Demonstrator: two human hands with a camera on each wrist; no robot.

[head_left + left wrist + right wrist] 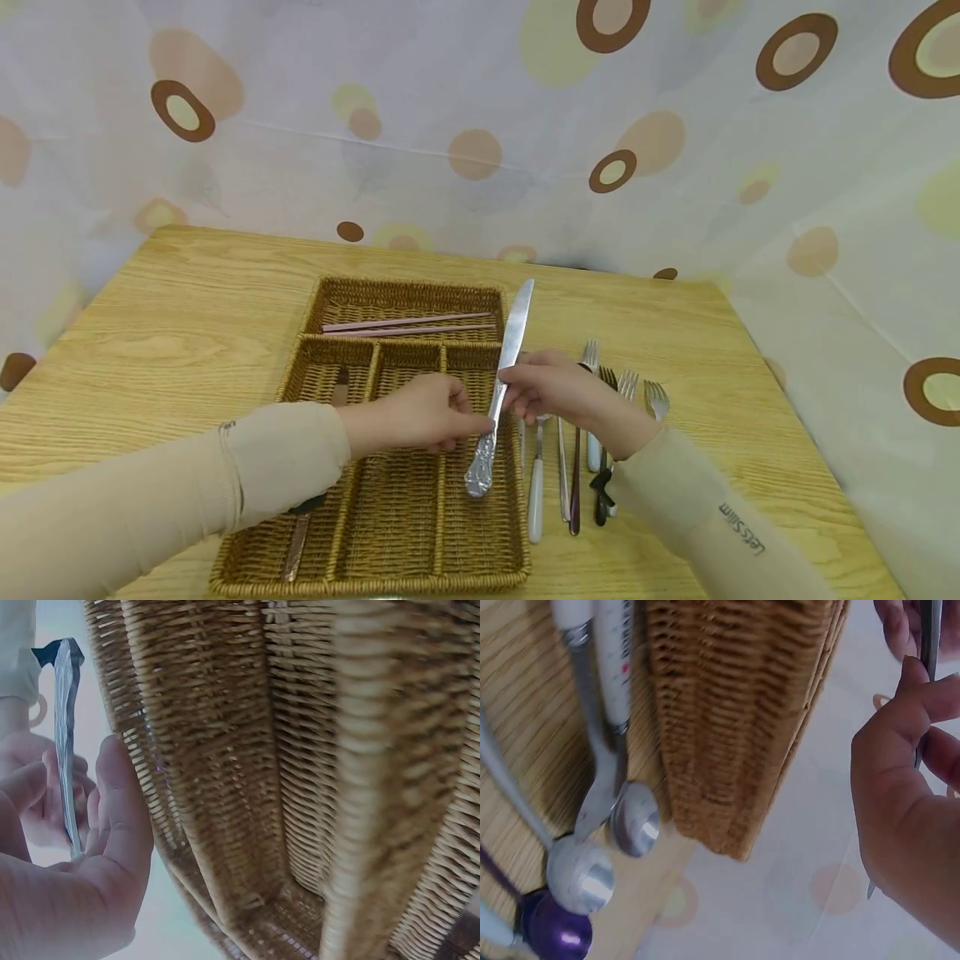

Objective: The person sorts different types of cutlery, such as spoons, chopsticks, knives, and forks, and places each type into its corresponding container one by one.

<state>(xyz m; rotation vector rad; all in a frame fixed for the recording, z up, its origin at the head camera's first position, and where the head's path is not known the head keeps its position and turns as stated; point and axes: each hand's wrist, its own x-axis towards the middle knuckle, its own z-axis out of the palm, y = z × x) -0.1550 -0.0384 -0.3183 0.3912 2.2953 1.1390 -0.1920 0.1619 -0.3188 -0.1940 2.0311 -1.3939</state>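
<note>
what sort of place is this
Probably an indoor tabletop set-up, though the wider room is out of view: a wooden table, a patterned sheet behind it, and a divided wicker tray with loose cutlery alongside.

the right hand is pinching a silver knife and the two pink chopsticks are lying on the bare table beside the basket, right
Not quite: the head view shows the two pink chopsticks inside the basket, in its far compartment. The right hand is indeed pinching a silver knife.
</note>
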